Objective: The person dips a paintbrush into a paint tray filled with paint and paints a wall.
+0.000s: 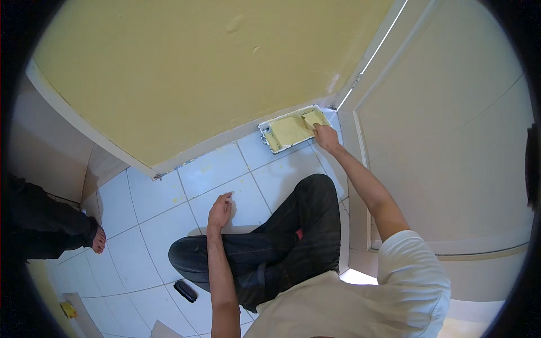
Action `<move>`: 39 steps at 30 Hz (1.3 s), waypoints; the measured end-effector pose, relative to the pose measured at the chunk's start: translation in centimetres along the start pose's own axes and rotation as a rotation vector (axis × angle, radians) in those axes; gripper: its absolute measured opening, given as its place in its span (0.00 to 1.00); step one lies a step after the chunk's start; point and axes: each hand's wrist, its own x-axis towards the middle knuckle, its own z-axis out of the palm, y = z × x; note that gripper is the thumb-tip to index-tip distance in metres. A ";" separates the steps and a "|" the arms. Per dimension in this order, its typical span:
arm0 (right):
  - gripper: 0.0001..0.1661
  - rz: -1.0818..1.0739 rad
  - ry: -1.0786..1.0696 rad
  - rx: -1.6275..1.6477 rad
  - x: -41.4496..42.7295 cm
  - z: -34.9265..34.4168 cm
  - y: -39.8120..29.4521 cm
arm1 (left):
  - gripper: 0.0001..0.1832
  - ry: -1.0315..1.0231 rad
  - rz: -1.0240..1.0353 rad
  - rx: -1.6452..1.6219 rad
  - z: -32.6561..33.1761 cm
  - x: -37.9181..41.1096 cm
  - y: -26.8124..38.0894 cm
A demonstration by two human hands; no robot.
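Observation:
A paint tray (290, 132) with yellow paint stands on the tiled floor against the baseboard, near the corner by the door. At its right end my right hand (324, 136) grips a paint tool (312, 118) coated in yellow; whether it is a brush or a small roller I cannot tell. My left hand (220, 212) hovers over the floor tiles in front of my crossed legs, fingers apart and holding nothing. Ahead rises the yellow wall (203, 84), with a pale baseboard (211, 142) along its foot.
To the right stands a pale panelled door (439, 139). Another person's bare foot (99, 240) and dark trouser leg are at the left. A black case-like object (185, 291) lies beside my left knee. Yellow drops spot the tiles (177, 199). A yellow object (68, 309) is at lower left.

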 end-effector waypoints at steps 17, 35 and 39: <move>0.12 -0.077 -0.031 -0.023 -1.8 1.9 -2.6 | 0.21 0.016 0.049 0.015 0.0 0.1 -1.1; 0.12 0.010 -0.084 0.049 -3.6 2.5 -2.5 | 0.21 -0.009 0.010 0.002 -0.2 0.3 -0.4; 0.14 -0.004 -0.029 0.107 -3.6 3.0 -2.6 | 0.21 0.016 0.042 0.016 -0.2 0.3 -0.9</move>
